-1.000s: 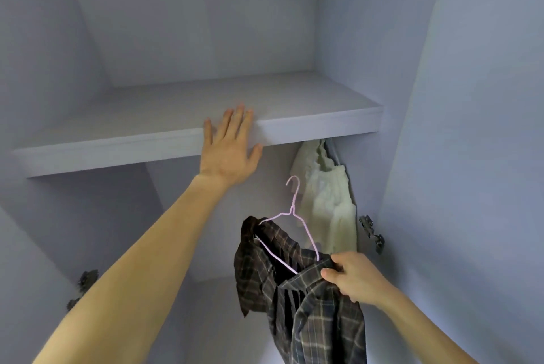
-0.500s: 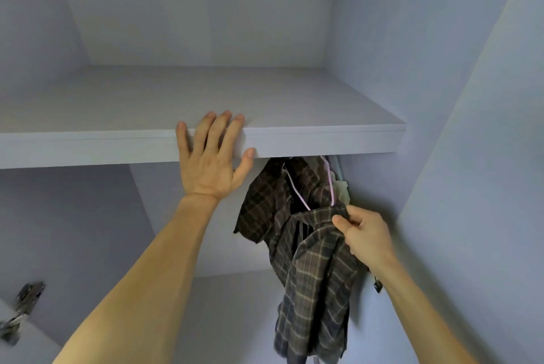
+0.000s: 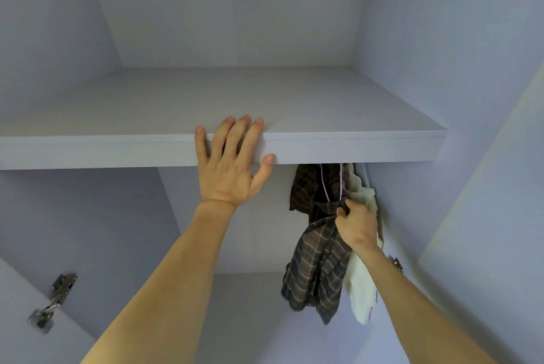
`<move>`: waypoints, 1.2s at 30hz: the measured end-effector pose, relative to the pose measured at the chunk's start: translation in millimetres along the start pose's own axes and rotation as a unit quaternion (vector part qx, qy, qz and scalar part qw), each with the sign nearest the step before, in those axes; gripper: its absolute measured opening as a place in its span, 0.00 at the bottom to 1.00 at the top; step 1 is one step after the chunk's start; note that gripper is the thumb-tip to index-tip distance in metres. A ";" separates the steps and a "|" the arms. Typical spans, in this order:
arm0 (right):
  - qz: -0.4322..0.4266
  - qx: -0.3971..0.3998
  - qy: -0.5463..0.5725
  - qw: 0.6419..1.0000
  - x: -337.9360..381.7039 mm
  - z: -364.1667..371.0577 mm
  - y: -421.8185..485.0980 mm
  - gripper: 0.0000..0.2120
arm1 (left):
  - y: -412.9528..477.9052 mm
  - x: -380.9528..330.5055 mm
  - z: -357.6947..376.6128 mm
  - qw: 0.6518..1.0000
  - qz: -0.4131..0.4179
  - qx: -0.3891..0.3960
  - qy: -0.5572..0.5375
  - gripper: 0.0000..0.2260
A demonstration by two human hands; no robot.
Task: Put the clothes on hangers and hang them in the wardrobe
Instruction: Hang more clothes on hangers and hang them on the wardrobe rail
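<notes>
A dark plaid shirt (image 3: 316,263) hangs on a thin pink wire hanger (image 3: 325,187) under the wardrobe shelf (image 3: 117,151), at the right end. The hanger's hook is hidden behind the shelf's front edge. My right hand (image 3: 357,223) pinches the shirt's collar and shoulder from the right. My left hand (image 3: 229,169) lies flat with fingers spread against the shelf's front edge, fingertips on top. A white garment (image 3: 360,284) hangs directly behind the plaid shirt, against the right wall.
The wardrobe's pale inner walls close in left, back and right. A metal door hinge (image 3: 51,301) sits on the left panel, another hinge (image 3: 396,263) on the right side by my forearm. A rail end (image 3: 365,172) shows beneath the shelf.
My right hand has lifted the plaid shirt and hanger up under the shelf, so the hook is now out of sight. The view has tilted upward; my left hand stays on the shelf edge.
</notes>
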State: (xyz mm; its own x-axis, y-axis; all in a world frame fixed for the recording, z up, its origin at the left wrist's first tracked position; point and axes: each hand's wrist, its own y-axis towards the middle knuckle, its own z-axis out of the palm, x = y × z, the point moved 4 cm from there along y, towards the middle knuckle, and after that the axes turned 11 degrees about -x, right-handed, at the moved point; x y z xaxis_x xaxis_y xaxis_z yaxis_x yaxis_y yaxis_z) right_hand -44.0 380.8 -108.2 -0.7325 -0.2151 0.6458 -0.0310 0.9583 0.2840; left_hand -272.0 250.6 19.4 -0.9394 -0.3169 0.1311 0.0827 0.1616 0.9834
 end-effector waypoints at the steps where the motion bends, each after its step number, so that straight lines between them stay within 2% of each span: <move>1: -0.003 -0.003 -0.014 1.000 -4.3 0.2 -1.2 0.12 | -0.5 0.3 0.7 1.000 0.000 0.001 0.001 0.25; 7: 0.065 -0.043 -0.050 0.996 -25.7 -13.4 23.4 0.14 | -2.6 0.8 2.5 1.000 0.000 0.011 -0.002 0.25; 13: 0.059 -0.039 -0.075 0.995 -33.7 0.6 26.4 0.11 | -2.9 1.4 3.6 1.000 0.001 0.003 0.005 0.25; 17: 0.043 -0.055 -0.066 0.995 -39.0 3.5 21.4 0.15 | -3.5 0.4 3.4 1.000 -0.002 0.011 0.007 0.25; 21: 0.050 -0.044 -0.025 0.997 -39.9 -7.0 -10.4 0.23 | -2.7 -0.1 -2.2 0.997 -0.013 0.075 -0.005 0.26; 26: -0.014 0.021 0.071 0.997 -18.0 -17.8 -72.5 0.21 | -3.1 -8.7 -33.5 0.981 -0.073 0.169 -0.062 0.28; 28: -0.060 0.057 0.115 0.990 2.7 -24.0 -99.0 0.20 | -30.6 -7.3 -62.6 0.967 -0.110 0.214 -0.083 0.29; 31: -0.174 0.092 0.140 0.970 40.8 -28.6 -154.0 0.16 | -112.7 9.8 -129.9 0.932 -0.193 0.295 -0.087 0.23; 34: -0.290 0.156 0.150 0.932 82.9 -22.1 -226.8 0.13 | -206.7 36.5 -225.9 0.861 -0.315 0.398 -0.045 0.23; 36: -0.362 0.223 0.144 0.893 109.5 -10.8 -285.2 0.13 | -256.9 53.1 -305.7 0.818 -0.380 0.431 0.013 0.24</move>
State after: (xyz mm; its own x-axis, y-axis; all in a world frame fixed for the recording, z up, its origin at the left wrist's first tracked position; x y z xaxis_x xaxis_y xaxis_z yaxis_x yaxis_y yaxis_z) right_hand -108.0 81.9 -110.8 -0.2072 -0.7870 0.5811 -0.7414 0.5138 0.4316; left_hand -241.4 -93.4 -187.9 -0.6018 -0.6507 -0.4630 -0.7984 0.5044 0.3289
